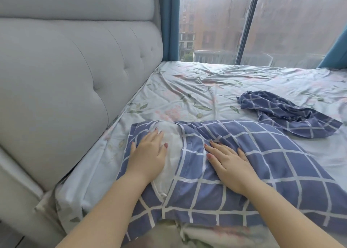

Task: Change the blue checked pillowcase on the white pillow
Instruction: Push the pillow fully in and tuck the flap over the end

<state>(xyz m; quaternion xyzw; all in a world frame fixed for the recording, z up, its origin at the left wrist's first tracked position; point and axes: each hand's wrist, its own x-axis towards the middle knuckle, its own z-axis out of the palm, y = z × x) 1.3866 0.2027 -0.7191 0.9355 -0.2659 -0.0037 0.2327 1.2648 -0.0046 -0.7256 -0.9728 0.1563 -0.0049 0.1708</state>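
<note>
The single head camera is facing forward and down, sitting close above the pillow [173,152]; headboard [75,82] left of it, window [281,22] beyond.

white pillow [171,150] flat on bed [187,90], mostly inside blue checked pillowcase [272,163], white end bare at the open left side. second checked pillowcase [285,114] crumpled, probably empty, apart at far right.

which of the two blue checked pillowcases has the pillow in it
The near pillowcase, under the left hand and right hand: the white pillow shows at its opening. The far pillowcase lies crumpled.
</note>
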